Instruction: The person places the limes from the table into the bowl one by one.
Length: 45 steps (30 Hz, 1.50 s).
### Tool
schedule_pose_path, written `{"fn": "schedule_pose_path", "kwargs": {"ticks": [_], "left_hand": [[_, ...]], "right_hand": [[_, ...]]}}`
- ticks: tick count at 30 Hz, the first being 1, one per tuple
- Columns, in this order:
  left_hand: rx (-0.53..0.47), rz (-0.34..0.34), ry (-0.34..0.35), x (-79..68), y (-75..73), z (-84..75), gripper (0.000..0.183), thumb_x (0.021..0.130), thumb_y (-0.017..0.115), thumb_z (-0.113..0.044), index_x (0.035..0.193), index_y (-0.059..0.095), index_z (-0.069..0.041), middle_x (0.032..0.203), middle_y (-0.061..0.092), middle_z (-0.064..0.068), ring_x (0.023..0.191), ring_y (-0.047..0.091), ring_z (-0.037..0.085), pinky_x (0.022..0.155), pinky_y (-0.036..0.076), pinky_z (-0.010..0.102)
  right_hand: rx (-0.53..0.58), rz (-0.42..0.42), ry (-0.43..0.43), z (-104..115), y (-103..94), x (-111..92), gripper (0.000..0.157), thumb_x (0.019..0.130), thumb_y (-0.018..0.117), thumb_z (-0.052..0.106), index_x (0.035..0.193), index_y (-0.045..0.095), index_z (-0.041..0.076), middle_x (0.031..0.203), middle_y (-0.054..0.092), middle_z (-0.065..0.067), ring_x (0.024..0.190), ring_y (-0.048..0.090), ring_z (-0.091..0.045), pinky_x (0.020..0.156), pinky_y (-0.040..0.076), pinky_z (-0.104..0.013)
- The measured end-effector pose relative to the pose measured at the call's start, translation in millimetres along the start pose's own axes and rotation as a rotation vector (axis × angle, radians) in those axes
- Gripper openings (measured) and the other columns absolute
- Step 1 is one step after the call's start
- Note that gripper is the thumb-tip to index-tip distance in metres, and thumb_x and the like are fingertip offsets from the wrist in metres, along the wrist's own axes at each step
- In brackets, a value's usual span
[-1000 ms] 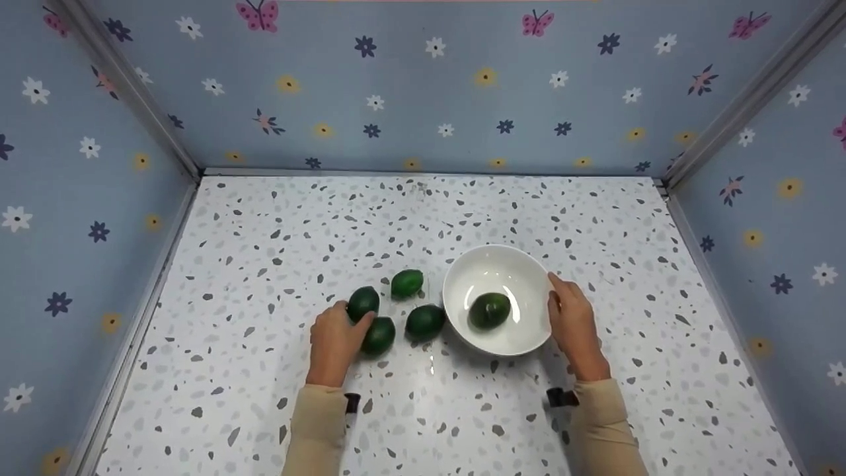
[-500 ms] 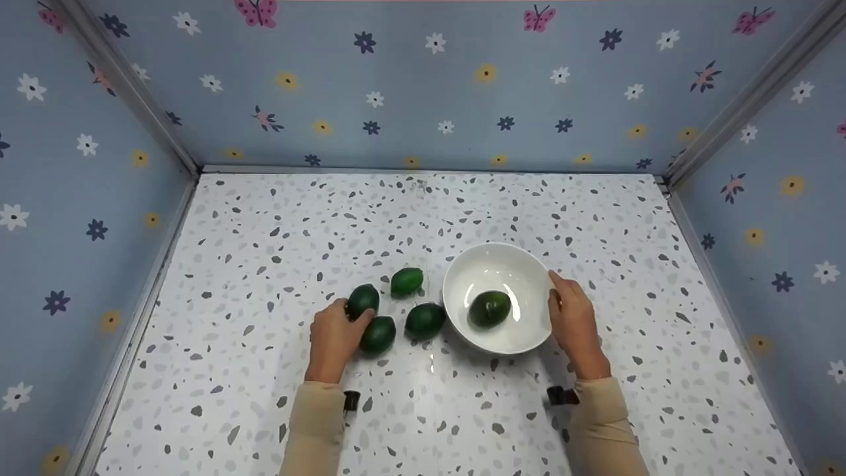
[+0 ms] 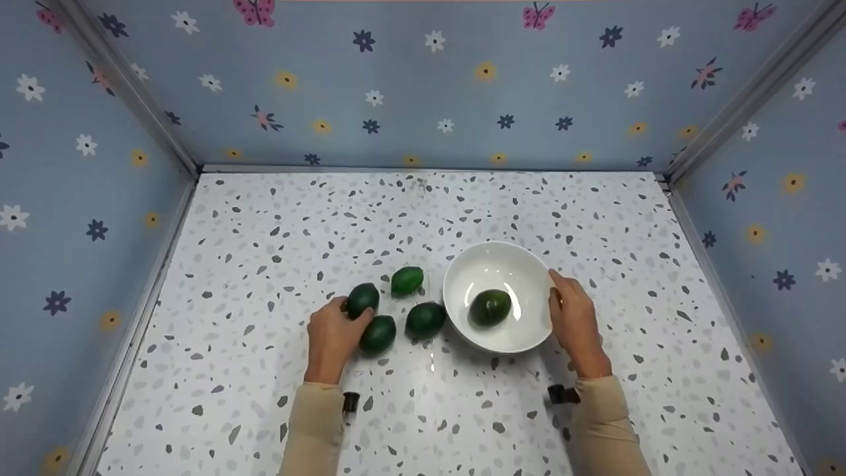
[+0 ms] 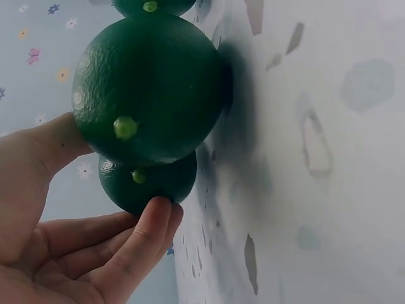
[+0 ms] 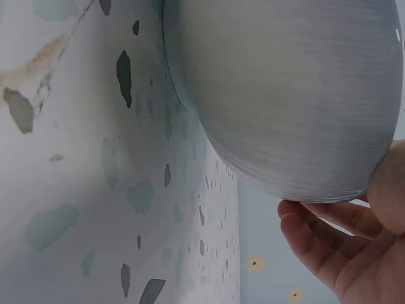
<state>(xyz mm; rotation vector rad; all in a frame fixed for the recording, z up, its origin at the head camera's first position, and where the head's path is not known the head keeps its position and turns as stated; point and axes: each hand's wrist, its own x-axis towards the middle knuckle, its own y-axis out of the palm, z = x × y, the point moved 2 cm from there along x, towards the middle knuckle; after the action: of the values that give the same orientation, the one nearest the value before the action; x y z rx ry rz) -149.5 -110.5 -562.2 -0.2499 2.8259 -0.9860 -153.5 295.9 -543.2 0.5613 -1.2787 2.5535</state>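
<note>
In the head view my left hand [image 3: 336, 336] curls round a dark green lime [image 3: 363, 301], thumb on its near side and fingers at its far left. Another dark green lime [image 3: 378, 334] lies right beside the thumb; in the left wrist view this nearer lime [image 4: 149, 88] partly hides the gripped lime [image 4: 149, 180]. My right hand [image 3: 574, 324] holds the right rim of a white bowl [image 3: 519, 271], with the thumb inside and fingers under the outer wall. One dark green lime [image 3: 490, 308] lies in the bowl.
A brighter green lime [image 3: 407, 281] and a darker lime [image 3: 425, 320] lie between the left hand and the bowl, the darker one close against the bowl. The speckled white tabletop [image 3: 423, 225] is bounded by flower-patterned blue walls [image 3: 423, 86] at the back and both sides.
</note>
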Motion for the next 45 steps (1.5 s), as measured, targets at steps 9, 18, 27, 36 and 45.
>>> {"fn": "schedule_pose_path", "kwargs": {"ticks": [9, 18, 27, 36, 45], "left_hand": [[0.004, -0.084, 0.068, -3.3, -6.0, -8.0, 0.041, 0.083, 0.078, -0.032, 0.106, 0.071, 0.001, 0.085, 0.067, 0.012, 0.079, 0.062, 0.026, 0.071, 0.05, 0.041], [-0.015, -0.076, 0.113, -10.0, -10.6, -25.8, 0.048, 0.083, 0.079, -0.034, 0.116, 0.07, 0.0, 0.096, 0.067, 0.012, 0.088, 0.067, 0.025, 0.077, 0.053, 0.041], [-0.012, -0.065, 0.201, -17.6, -10.5, -45.5, 0.05, 0.083, 0.08, -0.034, 0.119, 0.07, -0.002, 0.103, 0.069, 0.013, 0.09, 0.069, 0.025, 0.078, 0.055, 0.044], [-0.019, -0.059, 0.364, -22.0, -1.2, -67.2, 0.05, 0.082, 0.081, -0.028, 0.12, 0.068, 0.003, 0.105, 0.069, 0.016, 0.086, 0.07, 0.024, 0.077, 0.057, 0.037], [-0.022, 0.005, 0.442, -26.9, 11.8, -87.1, 0.048, 0.084, 0.08, -0.028, 0.12, 0.068, 0.002, 0.104, 0.07, 0.012, 0.089, 0.068, 0.021, 0.079, 0.057, 0.034]], "right_hand": [[0.008, -0.012, -0.013, -1, 0.0, 1, 0.035, 0.095, 0.059, -0.009, 0.129, 0.062, -0.007, 0.104, 0.065, -0.023, 0.089, 0.066, -0.032, 0.071, 0.057, -0.045], [-0.003, -0.005, -0.006, -2, 0.2, 1, 0.035, 0.095, 0.059, -0.008, 0.13, 0.062, -0.007, 0.104, 0.064, -0.024, 0.088, 0.065, -0.033, 0.071, 0.056, -0.046], [-0.004, 0.005, 0.004, -2, 0.7, 0, 0.036, 0.095, 0.059, -0.008, 0.13, 0.061, -0.006, 0.106, 0.064, -0.024, 0.091, 0.066, -0.035, 0.075, 0.057, -0.045], [-0.004, -0.002, 0.007, -2, 0.6, 0, 0.037, 0.094, 0.06, -0.01, 0.131, 0.061, -0.006, 0.106, 0.064, -0.024, 0.09, 0.065, -0.033, 0.073, 0.056, -0.045], [-0.001, 0.006, 0.016, -1, 0.0, 1, 0.036, 0.095, 0.059, -0.008, 0.131, 0.061, -0.006, 0.108, 0.064, -0.024, 0.095, 0.065, -0.035, 0.076, 0.057, -0.045]]}}
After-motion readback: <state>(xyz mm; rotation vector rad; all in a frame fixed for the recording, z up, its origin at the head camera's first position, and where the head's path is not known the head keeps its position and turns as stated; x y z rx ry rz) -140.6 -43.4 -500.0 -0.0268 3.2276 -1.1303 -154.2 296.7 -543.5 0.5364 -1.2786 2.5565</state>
